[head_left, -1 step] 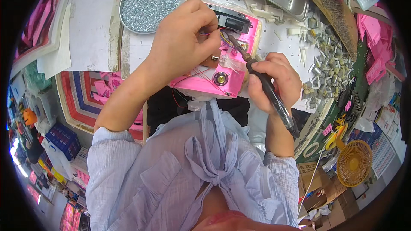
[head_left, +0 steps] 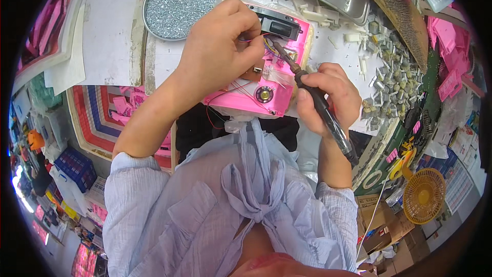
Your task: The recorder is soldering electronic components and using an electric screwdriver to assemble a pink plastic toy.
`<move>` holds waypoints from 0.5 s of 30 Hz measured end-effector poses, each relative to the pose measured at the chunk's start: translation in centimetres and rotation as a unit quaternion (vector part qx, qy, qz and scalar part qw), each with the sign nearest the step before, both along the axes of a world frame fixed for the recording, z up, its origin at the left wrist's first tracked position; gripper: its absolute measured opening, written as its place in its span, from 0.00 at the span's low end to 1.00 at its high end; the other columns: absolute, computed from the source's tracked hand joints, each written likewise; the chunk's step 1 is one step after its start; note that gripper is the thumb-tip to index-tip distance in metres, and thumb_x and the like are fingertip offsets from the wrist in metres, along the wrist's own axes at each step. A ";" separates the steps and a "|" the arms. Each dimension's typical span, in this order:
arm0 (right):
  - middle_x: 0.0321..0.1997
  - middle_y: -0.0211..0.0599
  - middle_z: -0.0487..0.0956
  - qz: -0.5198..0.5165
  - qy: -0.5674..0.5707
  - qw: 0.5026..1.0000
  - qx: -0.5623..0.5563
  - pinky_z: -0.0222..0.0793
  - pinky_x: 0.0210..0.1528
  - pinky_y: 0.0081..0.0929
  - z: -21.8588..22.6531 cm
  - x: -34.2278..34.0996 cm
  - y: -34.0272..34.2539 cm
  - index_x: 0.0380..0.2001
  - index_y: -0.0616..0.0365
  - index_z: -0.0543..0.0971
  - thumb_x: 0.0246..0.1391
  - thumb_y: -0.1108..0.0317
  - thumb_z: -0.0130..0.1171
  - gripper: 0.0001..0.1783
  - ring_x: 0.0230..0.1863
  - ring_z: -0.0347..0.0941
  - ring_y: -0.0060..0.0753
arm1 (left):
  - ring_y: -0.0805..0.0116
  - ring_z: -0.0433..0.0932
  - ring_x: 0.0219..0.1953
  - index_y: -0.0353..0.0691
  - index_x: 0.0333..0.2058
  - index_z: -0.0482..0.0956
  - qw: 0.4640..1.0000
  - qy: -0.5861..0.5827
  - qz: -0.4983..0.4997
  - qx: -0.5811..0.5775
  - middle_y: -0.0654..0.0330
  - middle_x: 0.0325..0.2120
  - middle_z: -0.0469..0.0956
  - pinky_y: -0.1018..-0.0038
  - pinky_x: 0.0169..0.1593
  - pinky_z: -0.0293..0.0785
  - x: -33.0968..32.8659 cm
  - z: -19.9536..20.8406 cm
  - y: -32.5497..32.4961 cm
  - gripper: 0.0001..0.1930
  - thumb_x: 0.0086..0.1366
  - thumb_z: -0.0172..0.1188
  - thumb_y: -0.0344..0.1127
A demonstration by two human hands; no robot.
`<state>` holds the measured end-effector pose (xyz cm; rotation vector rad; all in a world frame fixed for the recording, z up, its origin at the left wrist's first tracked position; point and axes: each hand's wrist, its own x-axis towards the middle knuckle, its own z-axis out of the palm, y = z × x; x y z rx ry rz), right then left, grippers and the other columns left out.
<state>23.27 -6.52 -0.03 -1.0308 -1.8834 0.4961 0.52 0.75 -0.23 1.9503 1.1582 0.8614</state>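
Note:
A pink plastic casing point(head_left: 279, 103) lies on the bench in front of me, its inside turned up. In it are a black rectangular part point(head_left: 281, 26), a small brown circuit board point(head_left: 253, 73), a round silver part point(head_left: 264, 94) and several thin wires. My left hand point(head_left: 225, 43) reaches over the casing, thumb and fingers pinched on a thin wire point(head_left: 259, 36); the fingertips are partly hidden. My right hand point(head_left: 330, 97) grips the black handle of a soldering iron point(head_left: 323, 107). Its metal tip points into the casing, close to the coloured wires and my left fingers.
A round metal dish point(head_left: 179, 5) of small screws stands at the far left, a steel tray point(head_left: 353, 0) at the far right. Small metal and white parts point(head_left: 384, 82) are heaped right of the casing. A yellow fan point(head_left: 424, 196) stands at the lower right.

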 end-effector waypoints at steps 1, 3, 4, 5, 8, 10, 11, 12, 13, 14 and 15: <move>0.27 0.42 0.80 0.000 0.002 1.000 0.000 0.71 0.32 0.32 -0.1 0.0 0.0 0.38 0.65 0.79 0.45 0.76 0.68 0.14 0.27 0.73 0.40 | 0.58 0.78 0.29 0.36 0.29 0.78 1.000 0.001 0.000 0.002 0.57 0.29 0.74 0.67 0.33 0.76 0.0 0.0 0.0 0.06 0.54 0.67 0.27; 0.27 0.42 0.80 0.000 0.005 1.000 0.000 0.71 0.32 0.32 -0.3 0.0 0.0 0.38 0.65 0.79 0.45 0.76 0.68 0.14 0.27 0.73 0.40 | 0.58 0.78 0.29 0.36 0.29 0.78 1.000 0.003 0.001 0.006 0.57 0.29 0.74 0.67 0.33 0.76 0.0 -0.2 -0.1 0.06 0.54 0.67 0.27; 0.27 0.43 0.80 -0.002 0.005 1.000 0.000 0.71 0.32 0.32 -0.2 -0.1 0.0 0.38 0.65 0.79 0.45 0.76 0.68 0.14 0.27 0.73 0.40 | 0.58 0.78 0.29 0.36 0.29 0.78 1.000 0.005 0.001 0.008 0.57 0.29 0.74 0.67 0.33 0.76 0.0 -0.1 0.0 0.06 0.54 0.67 0.27; 0.27 0.43 0.80 -0.004 0.005 1.000 0.001 0.71 0.32 0.31 -0.1 -0.1 0.1 0.38 0.65 0.79 0.45 0.76 0.68 0.14 0.27 0.73 0.40 | 0.58 0.78 0.29 0.36 0.29 0.78 1.000 0.007 0.000 0.010 0.57 0.29 0.74 0.67 0.33 0.76 0.0 -0.1 0.0 0.06 0.54 0.67 0.27; 0.27 0.43 0.80 -0.004 0.005 1.000 0.001 0.71 0.32 0.31 -0.1 -0.2 0.2 0.38 0.65 0.79 0.45 0.76 0.68 0.15 0.27 0.73 0.40 | 0.58 0.79 0.29 0.36 0.29 0.78 1.000 0.013 0.000 0.010 0.57 0.29 0.74 0.67 0.33 0.76 0.0 0.1 0.0 0.06 0.54 0.67 0.27; 0.27 0.43 0.80 -0.004 0.002 1.000 -0.005 0.71 0.32 0.30 -0.1 -0.2 0.2 0.38 0.65 0.79 0.45 0.76 0.68 0.14 0.27 0.73 0.40 | 0.58 0.79 0.29 0.36 0.29 0.78 1.000 0.014 0.001 0.007 0.57 0.29 0.75 0.67 0.33 0.77 0.1 0.2 0.0 0.06 0.54 0.66 0.27; 0.27 0.42 0.80 -0.005 -0.001 1.000 -0.010 0.71 0.32 0.30 0.0 -0.1 0.1 0.38 0.65 0.79 0.45 0.76 0.68 0.14 0.27 0.73 0.40 | 0.58 0.79 0.29 0.36 0.29 0.78 1.000 0.013 0.002 0.005 0.57 0.29 0.75 0.67 0.33 0.77 0.1 0.2 0.0 0.06 0.54 0.66 0.27; 0.27 0.42 0.80 -0.006 -0.004 1.000 -0.016 0.71 0.32 0.30 0.1 -0.1 0.1 0.38 0.65 0.79 0.45 0.76 0.68 0.14 0.27 0.73 0.39 | 0.58 0.79 0.29 0.36 0.29 0.78 1.000 0.012 0.002 0.002 0.57 0.29 0.75 0.67 0.33 0.77 0.1 0.2 0.0 0.06 0.54 0.66 0.27; 0.26 0.42 0.80 -0.004 0.000 1.000 -0.016 0.71 0.32 0.31 0.3 -0.1 0.0 0.38 0.65 0.79 0.46 0.76 0.67 0.14 0.27 0.73 0.40 | 0.58 0.79 0.29 0.36 0.29 0.78 1.000 0.012 0.002 0.005 0.57 0.29 0.75 0.67 0.33 0.77 0.1 0.1 0.0 0.06 0.54 0.67 0.27; 0.26 0.42 0.80 -0.003 0.004 1.000 -0.017 0.72 0.32 0.32 0.4 0.0 -0.1 0.38 0.65 0.79 0.46 0.76 0.67 0.14 0.27 0.73 0.40 | 0.58 0.79 0.29 0.36 0.29 0.78 1.000 0.013 0.002 0.008 0.57 0.29 0.75 0.67 0.33 0.77 0.1 0.1 0.0 0.06 0.54 0.67 0.27; 0.26 0.42 0.80 -0.001 0.008 1.000 -0.017 0.72 0.32 0.32 0.5 0.0 -0.1 0.37 0.65 0.79 0.46 0.76 0.67 0.13 0.26 0.73 0.40 | 0.58 0.79 0.29 0.36 0.29 0.78 1.000 0.013 0.002 0.010 0.57 0.29 0.75 0.67 0.33 0.77 0.0 0.0 0.0 0.06 0.54 0.67 0.27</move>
